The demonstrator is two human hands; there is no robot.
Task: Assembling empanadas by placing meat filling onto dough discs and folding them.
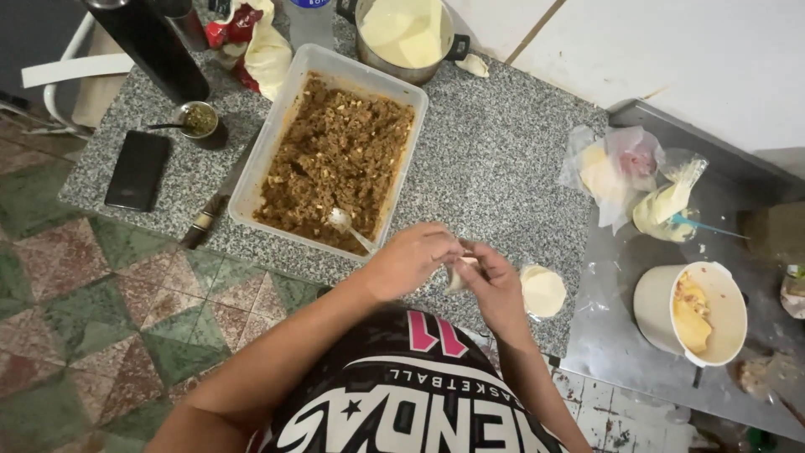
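Lower centre of the frame: the left hand (409,260) and right hand (495,285) meet, fingers closed together on a small folded piece of pale dough (464,270) above the granite tabletop (495,159). Just right of the hands, a stack of round dough discs (542,291). Centre left, a white rectangular tray (285,109) of brown minced filling (335,159) with a spoon (345,225) in it. Right, a white bucket (654,310); upper centre, a pot (411,71).

one tray (270,143) of filling — one spoon (342,221), one phone (137,170).
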